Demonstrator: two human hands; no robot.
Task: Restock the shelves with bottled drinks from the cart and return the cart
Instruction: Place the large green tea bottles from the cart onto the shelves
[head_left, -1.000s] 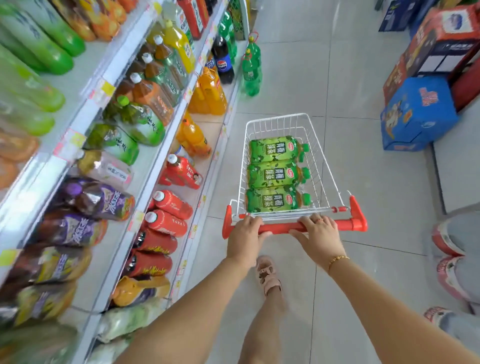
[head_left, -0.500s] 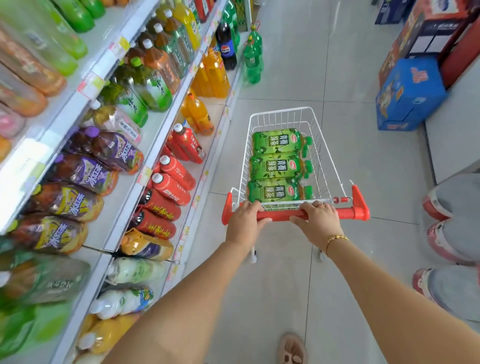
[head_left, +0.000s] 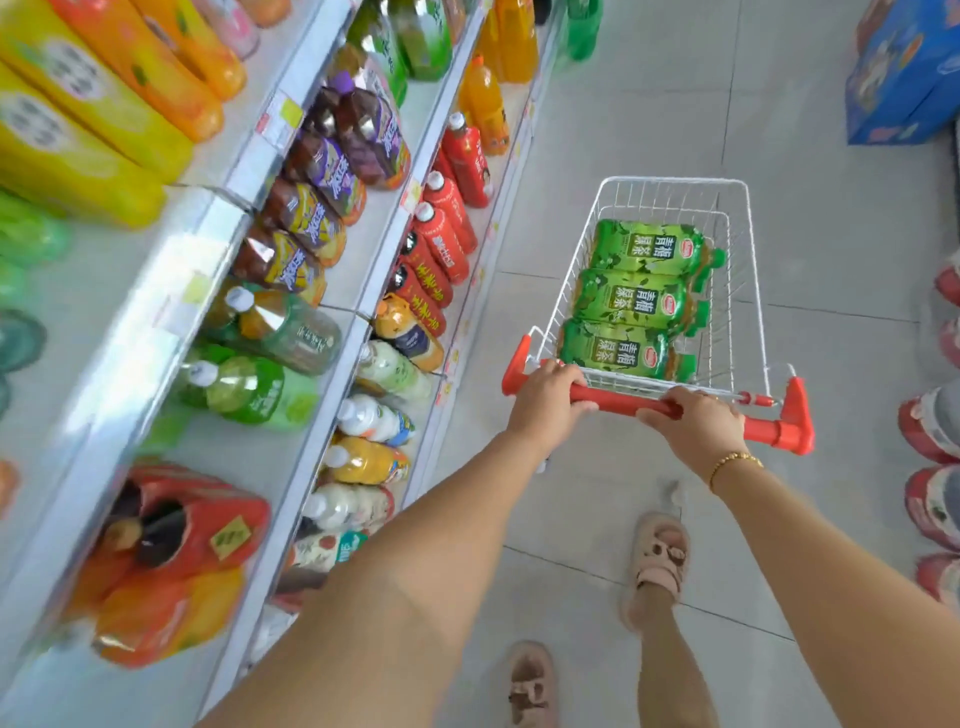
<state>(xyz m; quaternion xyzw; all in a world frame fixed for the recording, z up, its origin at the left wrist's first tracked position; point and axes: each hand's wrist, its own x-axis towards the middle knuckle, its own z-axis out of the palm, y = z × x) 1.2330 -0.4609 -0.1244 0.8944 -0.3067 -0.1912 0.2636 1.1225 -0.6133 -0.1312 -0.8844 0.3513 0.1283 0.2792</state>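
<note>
A small white wire cart (head_left: 748, 270) with a red handle bar (head_left: 618, 401) stands in the aisle ahead of me. Three green-labelled tea bottles (head_left: 639, 299) lie on their sides in its basket, caps to the right. My left hand (head_left: 545, 408) grips the left part of the handle bar. My right hand (head_left: 696, 428), with a gold bracelet on its wrist, grips the bar further right. The drink shelves (head_left: 384, 244) run along my left, packed with purple, red, orange, yellow and green bottles.
A blue carton (head_left: 904, 78) sits on the floor at the far right. Red-and-white shrink-wrapped packs (head_left: 935, 426) line the right edge. The grey tiled floor (head_left: 623, 124) stretches beyond the cart. My sandalled feet (head_left: 657, 558) are below the handle.
I have walked forward along the aisle with the cart; the shelves have slid past on the left and the cart sits more to the right. Both hands keep their grip on the handle.
</note>
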